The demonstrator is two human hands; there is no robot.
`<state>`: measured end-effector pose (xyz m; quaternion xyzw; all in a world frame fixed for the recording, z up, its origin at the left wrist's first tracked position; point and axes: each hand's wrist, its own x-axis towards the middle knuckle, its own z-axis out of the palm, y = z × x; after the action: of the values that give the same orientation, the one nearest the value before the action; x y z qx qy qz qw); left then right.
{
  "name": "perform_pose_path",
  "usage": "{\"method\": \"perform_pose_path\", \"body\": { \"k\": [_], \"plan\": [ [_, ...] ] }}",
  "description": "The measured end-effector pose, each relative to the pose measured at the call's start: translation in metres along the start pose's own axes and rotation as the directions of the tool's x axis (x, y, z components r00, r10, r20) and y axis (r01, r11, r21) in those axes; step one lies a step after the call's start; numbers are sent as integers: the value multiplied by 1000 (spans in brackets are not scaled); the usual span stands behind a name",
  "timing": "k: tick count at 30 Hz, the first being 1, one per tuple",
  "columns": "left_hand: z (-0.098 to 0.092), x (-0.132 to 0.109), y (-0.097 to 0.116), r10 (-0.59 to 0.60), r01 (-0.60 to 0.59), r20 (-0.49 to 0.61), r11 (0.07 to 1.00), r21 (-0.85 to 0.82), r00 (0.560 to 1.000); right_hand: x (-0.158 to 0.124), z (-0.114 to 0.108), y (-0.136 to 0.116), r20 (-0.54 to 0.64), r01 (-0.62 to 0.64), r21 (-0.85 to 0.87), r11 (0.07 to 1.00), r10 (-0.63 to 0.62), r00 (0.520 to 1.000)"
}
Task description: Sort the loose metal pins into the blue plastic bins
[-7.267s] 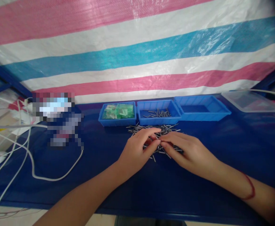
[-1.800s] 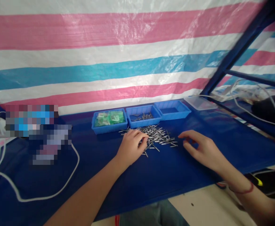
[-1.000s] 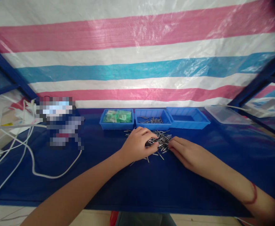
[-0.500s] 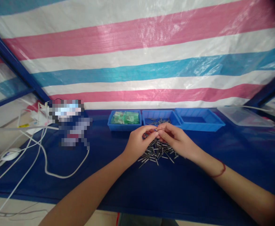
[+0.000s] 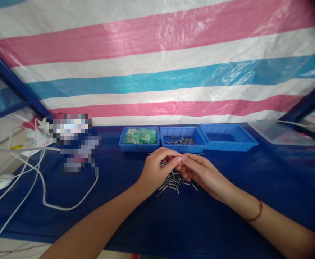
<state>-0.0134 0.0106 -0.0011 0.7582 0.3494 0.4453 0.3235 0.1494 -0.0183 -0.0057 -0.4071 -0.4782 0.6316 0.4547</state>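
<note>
A heap of thin metal pins (image 5: 173, 180) lies on the blue table (image 5: 136, 223) in front of three blue trays. My left hand (image 5: 157, 171) hovers over the heap with thumb and fingers pinched together. My right hand (image 5: 200, 172) meets it fingertip to fingertip, also pinched. What sits between the fingertips is too small to make out. A red cord circles my right wrist.
The left tray (image 5: 138, 138) holds green and white small parts, the middle tray (image 5: 183, 140) several pins, and the right tray (image 5: 227, 136) shows only its blue floor. A clear plastic lid (image 5: 280, 133) lies far right. White cables (image 5: 46, 194) loop at the left. A striped tarp hangs behind.
My hands rose from the heap and joined at the fingertips half a second ago; now they sit slightly lower and nearer, still joined. The head view shifted a little.
</note>
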Motion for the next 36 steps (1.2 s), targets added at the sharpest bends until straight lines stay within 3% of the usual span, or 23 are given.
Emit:
{"method": "perform_pose_path", "body": {
  "k": [3, 13, 20, 23, 26, 29, 32, 34, 36],
  "plan": [
    [0, 0, 0, 19, -19, 2, 1000, -4, 1000, -1, 1, -1, -10, -26, 60, 998, 27, 1000],
    [-1, 1, -6, 39, -38, -16, 998, 58, 999, 0, -4, -2, -128, 62, 64, 996, -53, 990],
    [-1, 1, -9, 58, -67, 98, 994, 92, 994, -2, -4, -6, -165, 179, -221, 959, -218, 962],
    [0, 0, -8, 60, -72, 87, 987, 142, 994, 0, -6, -6, -161, 262, -373, 890, -341, 926],
    [1, 0, -8, 32, -30, -8, 986, 165, 999, 5, -14, -8, -192, 329, -471, 818, -459, 867],
    [1, 1, -10, -10, 20, -61, 987, 161, 998, 14, -26, -12, -283, 337, -595, 730, -583, 762],
    [1, 2, -12, -31, 39, -49, 986, 163, 998, 26, -39, -18, -320, 254, -752, 609, -674, 666],
    [1, 2, -13, -27, 32, -30, 986, 166, 999, 32, -46, -19, -289, 154, -848, 507, -686, 668],
    [1, 2, -12, -17, 19, -14, 985, 170, 1000, 34, -48, -20, -238, 90, -906, 414, -673, 700]
  ]
}}
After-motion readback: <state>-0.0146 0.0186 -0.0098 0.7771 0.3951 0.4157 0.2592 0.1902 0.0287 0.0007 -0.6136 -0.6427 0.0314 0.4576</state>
